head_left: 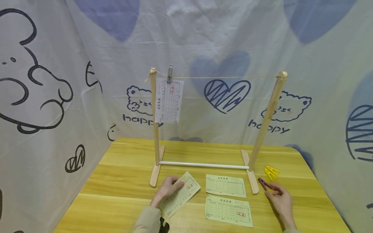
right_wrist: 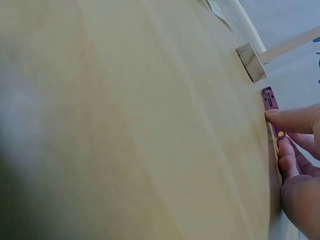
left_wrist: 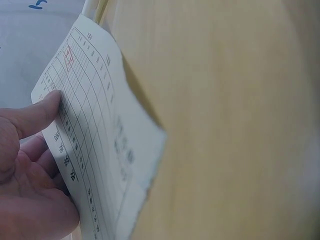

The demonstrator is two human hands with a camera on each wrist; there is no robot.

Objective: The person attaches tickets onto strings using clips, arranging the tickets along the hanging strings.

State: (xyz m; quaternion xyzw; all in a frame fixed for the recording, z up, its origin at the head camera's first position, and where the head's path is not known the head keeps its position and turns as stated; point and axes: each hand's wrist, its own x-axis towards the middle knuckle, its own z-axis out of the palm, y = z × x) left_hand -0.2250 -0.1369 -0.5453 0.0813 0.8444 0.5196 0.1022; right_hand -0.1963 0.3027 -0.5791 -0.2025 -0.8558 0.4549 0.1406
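My left hand [head_left: 172, 188] pinches a printed paper slip [head_left: 181, 196] by its upper left edge, thumb on the printed face. In the left wrist view that slip [left_wrist: 95, 110] stands tilted over the wood, with its red stamp showing and fingers behind it. At the right, my right hand [head_left: 280, 201] holds a purple clothespin [head_left: 263, 183] between thumb and fingers, close over the table. The right wrist view shows the clothespin [right_wrist: 270, 102] pointing away from the fingertips. Two more slips lie flat between the hands, a far one [head_left: 225, 185] and a near one [head_left: 229, 211] with a red stamp.
A wooden frame with a left post [head_left: 155, 129], a right post [head_left: 267, 124] and a white bottom rod [head_left: 204, 165] stands behind the slips. From its string [head_left: 221, 77] hangs a slip [head_left: 169, 103] under a metal clip [head_left: 170, 74]. Yellow clothespins [head_left: 271, 173] lie beyond the right hand.
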